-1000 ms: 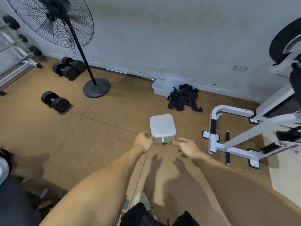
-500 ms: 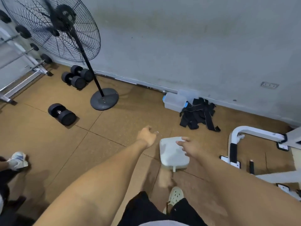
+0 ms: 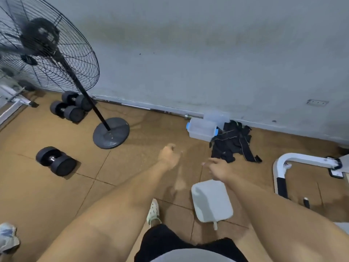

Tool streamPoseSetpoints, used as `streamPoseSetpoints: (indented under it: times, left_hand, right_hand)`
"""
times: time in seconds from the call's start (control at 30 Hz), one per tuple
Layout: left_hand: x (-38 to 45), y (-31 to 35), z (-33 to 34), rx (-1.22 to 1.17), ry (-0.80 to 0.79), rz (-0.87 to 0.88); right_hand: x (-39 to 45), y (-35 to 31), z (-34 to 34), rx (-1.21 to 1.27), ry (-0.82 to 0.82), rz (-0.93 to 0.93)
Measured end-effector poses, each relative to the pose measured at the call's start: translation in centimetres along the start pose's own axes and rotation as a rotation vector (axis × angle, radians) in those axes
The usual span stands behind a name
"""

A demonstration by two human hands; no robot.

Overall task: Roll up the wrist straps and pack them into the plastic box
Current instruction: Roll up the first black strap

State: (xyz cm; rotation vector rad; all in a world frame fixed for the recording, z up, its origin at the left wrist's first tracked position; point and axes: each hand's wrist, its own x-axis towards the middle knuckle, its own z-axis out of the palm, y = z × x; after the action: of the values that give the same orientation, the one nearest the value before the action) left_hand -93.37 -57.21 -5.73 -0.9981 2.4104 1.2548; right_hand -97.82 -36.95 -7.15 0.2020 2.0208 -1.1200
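White lid [image 3: 212, 201] now released on floor; both hands, left [image 3: 168, 156] curled, right [image 3: 219, 168] loose, empty, advancing toward unrolled straps [image 3: 233, 143].

Translucent plastic box [image 3: 201, 130]; limp matt black cloth straps [image 3: 233, 143]; rough speckled cork-like floor [image 3: 132, 157]; matt painted wall [image 3: 188, 53].

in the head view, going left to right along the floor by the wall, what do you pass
pair of dumbbells → fan base → plastic box → pile of black wrist straps → white bench frame
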Motion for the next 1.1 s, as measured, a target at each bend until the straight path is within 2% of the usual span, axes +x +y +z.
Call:
streamPoseSetpoints:
  times: [0.1, 0.27, 0.37, 0.57, 0.77, 0.9, 1.1]
  left_hand:
    - [5.1, -1.3, -3.4, -0.021, -0.023, 0.073]
    - [11.9, -4.7, -10.6, -0.005, -0.095, 0.003]
    - [16.4, -5.2, -13.6, 0.011, -0.099, -0.013]
    - [22.5, -2.9, -15.3, 0.078, -0.108, 0.036]
    - [28.5, 2.8, -13.3, 0.111, -0.151, 0.064]
    - [32.8, 8.8, -10.4, 0.151, -0.163, 0.12]
    - [38.0, 17.5, -3.5, 0.184, -0.247, 0.188]
  right_hand:
    - [4.0, -4.3, 3.3, 0.078, 0.059, 0.029]
    - [7.3, -11.6, 9.8, 0.134, 0.039, 0.076]
    - [9.2, -14.3, 11.0, 0.14, 0.072, 0.064]
    - [12.4, -17.9, 10.2, 0.141, 0.133, 0.129]
    - [18.0, -20.0, 5.9, 0.122, 0.135, 0.117]
    - [23.6, -20.1, 0.3, 0.098, 0.145, 0.074]
    - [28.7, -21.1, -9.4, 0.153, 0.224, 0.153]
